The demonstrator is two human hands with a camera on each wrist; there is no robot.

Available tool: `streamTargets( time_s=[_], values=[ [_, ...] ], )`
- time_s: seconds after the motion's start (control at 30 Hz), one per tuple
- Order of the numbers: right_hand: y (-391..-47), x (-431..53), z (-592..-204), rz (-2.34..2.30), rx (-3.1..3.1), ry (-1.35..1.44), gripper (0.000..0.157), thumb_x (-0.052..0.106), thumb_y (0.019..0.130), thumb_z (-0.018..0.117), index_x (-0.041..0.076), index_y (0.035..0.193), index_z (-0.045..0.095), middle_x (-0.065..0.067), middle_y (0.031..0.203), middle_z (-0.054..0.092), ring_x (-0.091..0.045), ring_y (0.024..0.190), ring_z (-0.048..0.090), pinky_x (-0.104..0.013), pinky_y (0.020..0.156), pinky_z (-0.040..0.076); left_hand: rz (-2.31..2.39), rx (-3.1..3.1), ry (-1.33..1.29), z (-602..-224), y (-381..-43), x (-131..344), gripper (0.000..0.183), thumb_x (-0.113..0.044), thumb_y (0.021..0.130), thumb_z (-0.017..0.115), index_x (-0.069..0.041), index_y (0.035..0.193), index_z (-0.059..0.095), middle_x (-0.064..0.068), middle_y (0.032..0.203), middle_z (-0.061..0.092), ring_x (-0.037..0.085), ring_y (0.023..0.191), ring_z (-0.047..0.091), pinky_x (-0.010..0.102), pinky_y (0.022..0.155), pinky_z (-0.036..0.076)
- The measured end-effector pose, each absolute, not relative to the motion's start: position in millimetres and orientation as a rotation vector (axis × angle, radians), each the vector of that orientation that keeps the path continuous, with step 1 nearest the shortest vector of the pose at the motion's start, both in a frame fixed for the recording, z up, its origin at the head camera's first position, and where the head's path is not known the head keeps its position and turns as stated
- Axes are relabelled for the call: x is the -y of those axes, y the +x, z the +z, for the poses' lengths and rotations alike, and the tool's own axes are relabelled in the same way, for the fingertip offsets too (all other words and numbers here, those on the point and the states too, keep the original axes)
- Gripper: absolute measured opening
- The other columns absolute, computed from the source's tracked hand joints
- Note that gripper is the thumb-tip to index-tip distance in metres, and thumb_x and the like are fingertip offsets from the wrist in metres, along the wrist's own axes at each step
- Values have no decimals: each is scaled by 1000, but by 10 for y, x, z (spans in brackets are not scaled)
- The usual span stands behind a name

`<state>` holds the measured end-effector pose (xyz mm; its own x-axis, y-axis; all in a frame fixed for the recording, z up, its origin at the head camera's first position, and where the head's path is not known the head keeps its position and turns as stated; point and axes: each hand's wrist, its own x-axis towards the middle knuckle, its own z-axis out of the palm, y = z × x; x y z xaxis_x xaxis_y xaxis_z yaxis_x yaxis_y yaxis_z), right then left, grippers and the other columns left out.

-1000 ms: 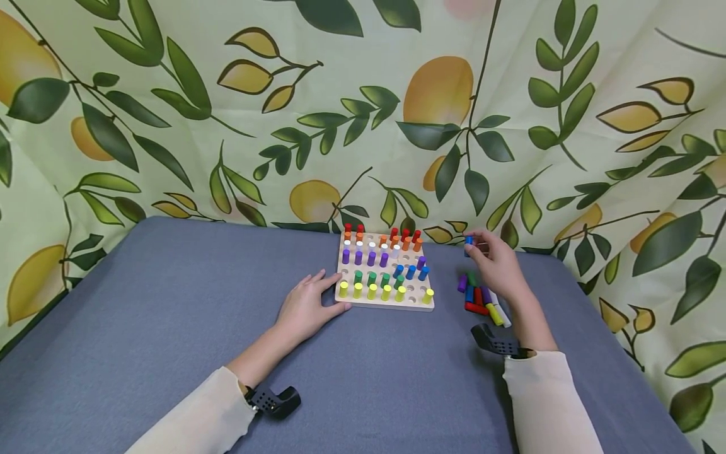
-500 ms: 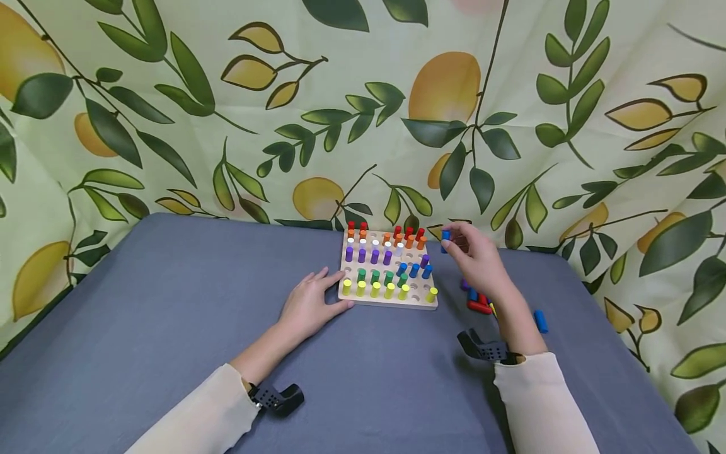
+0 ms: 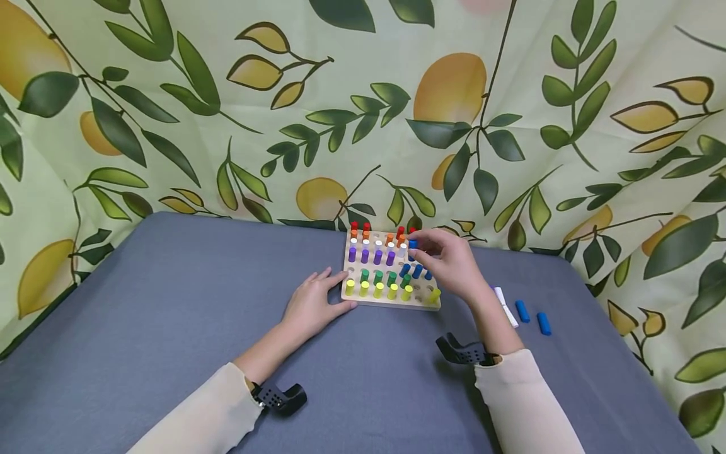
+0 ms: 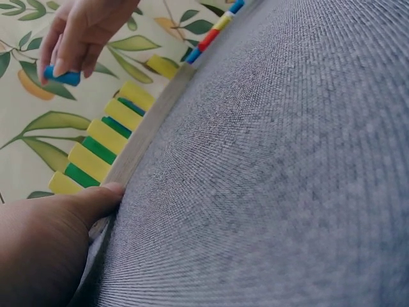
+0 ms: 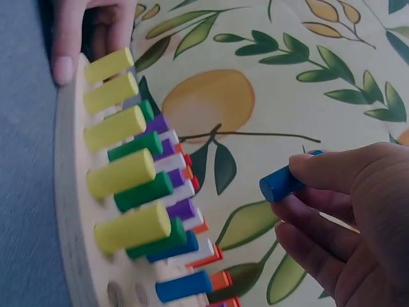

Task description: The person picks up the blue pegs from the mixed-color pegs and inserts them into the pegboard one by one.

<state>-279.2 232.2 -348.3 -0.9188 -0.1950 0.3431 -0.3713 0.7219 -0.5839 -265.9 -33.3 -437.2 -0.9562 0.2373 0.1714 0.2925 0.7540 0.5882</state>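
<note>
A wood board [image 3: 391, 304] full of pegs sits near the far edge of a gray table [image 3: 170, 302], close to the leafy cloth [image 3: 227, 94] that hangs behind it. There is lots of bare gray table on the left and in front of the board. On the right side of the board, a white peg [image 3: 505, 306] and two blue pegs [image 3: 533, 317] lie loose on the table, well apart from the board. No words or labels can be read on anything. The left hand [image 3: 311, 304] lies flat with its fingers mostly straight, and its fingertips touch the board's left front corner. The left wrist view shows the thumb [image 4: 96, 198] pressed against the board's edge, next to the yellow pegs [image 4: 105, 137]. The right hand [image 3: 448, 261] is up over the right side of the board, with its fingers curled. It pinches a blue peg [image 3: 413, 244] between thumb and fingertips. In the right wrist view that peg [image 5: 284, 182] is held in the air beside the rows of pegs and does not touch the board.
</note>
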Motion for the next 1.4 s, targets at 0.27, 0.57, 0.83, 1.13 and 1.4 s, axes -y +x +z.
streamTargets(
  time_s=[0.27, 0.57, 0.83, 1.13, 1.4],
  values=[
    [-2886, -2220, -3478, 1072, 2645, 474, 25, 16, 94, 72, 11, 118, 72, -7, 96, 75, -20, 84, 71, -32, 71, 55, -971, 2830, -439, -4405, -2649, 314, 66, -44, 83, 81, -18, 141, 62, 25, 148, 53, 52, 139, 46, 66, 113, 38],
    [-2951, -2247, -3650, 1111, 2672, 441, 23, 16, 94, 71, 9, 115, 74, -8, 102, 76, -21, 87, 73, -34, 75, 59, -977, 2827, -453, -4406, -2637, 291, 65, -44, 84, 81, -18, 141, 62, 25, 149, 52, 52, 140, 46, 65, 113, 38],
    [-3005, -2267, -3770, 1151, 2705, 407, 22, 17, 93, 72, 11, 114, 77, -9, 109, 78, -21, 88, 72, -34, 79, 59, -966, 2842, -441, -4395, -2630, 312, 66, -45, 84, 81, -20, 142, 61, 24, 150, 52, 50, 141, 45, 65, 114, 37],
    [-3063, -2256, -3861, 1133, 2720, 455, 20, 16, 92, 74, 10, 109, 79, -7, 99, 78, -18, 82, 69, -33, 76, 56, -975, 2853, -431, -4387, -2628, 309, 66, -45, 84, 80, -20, 143, 60, 23, 151, 51, 50, 142, 44, 65, 114, 37],
    [-3107, -2207, -3931, 1106, 2754, 507, 18, 16, 91, 75, 13, 109, 79, -5, 101, 78, -17, 84, 71, -34, 78, 60, -950, 2858, -431, -4375, -2633, 321, 67, -45, 85, 80, -19, 143, 60, 23, 150, 52, 49, 141, 45, 63, 115, 38]
  ],
)
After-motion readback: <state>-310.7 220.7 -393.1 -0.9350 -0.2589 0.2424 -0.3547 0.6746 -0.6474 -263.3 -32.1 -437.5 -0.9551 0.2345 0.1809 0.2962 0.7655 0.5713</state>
